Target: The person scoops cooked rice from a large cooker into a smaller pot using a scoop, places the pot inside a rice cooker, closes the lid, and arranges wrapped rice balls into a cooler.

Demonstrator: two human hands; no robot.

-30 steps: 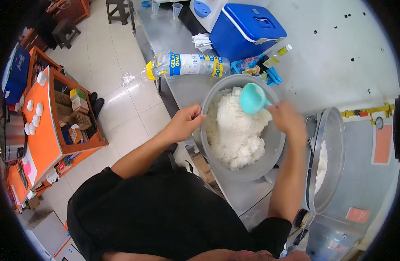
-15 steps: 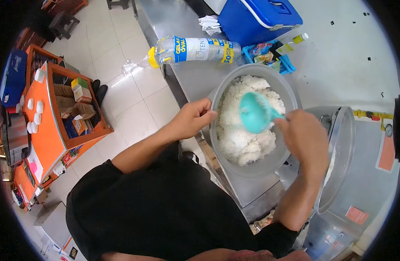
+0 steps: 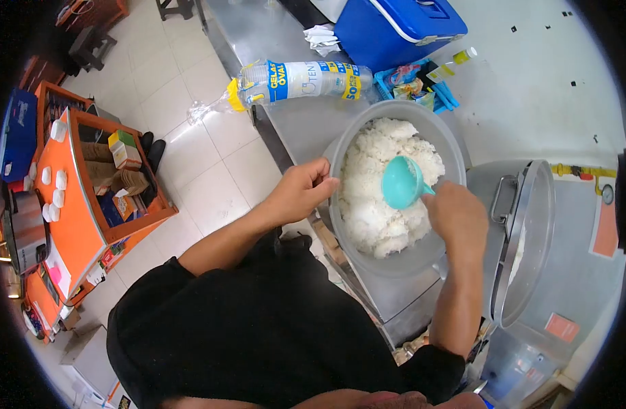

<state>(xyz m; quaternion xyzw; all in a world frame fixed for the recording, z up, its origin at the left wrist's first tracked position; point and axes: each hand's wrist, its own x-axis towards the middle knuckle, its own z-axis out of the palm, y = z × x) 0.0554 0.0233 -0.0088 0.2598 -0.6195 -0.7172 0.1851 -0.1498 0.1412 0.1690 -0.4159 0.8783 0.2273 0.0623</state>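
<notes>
A large translucent tub (image 3: 455,153) holds a heap of white rice (image 3: 374,163). My left hand (image 3: 305,187) pinches the tub's left rim between thumb and fingers. My right hand (image 3: 457,213), over the tub's right side, is closed round the handle of a turquoise scoop (image 3: 400,183). The scoop's bowl lies over the middle of the rice; whether it touches the rice is hard to tell.
A sleeve of plastic cups (image 3: 306,80) lies behind the tub, beside a blue basket of packets (image 3: 448,97) and a blue cooler box (image 3: 388,41). A big metal pot (image 3: 493,198) stands on the right. An orange counter (image 3: 74,211) is at far left.
The view has shifted, so the tub sits further right than in the oldest frame. My right hand and the scoop have moved over the rice. My left hand stays on the rim.
</notes>
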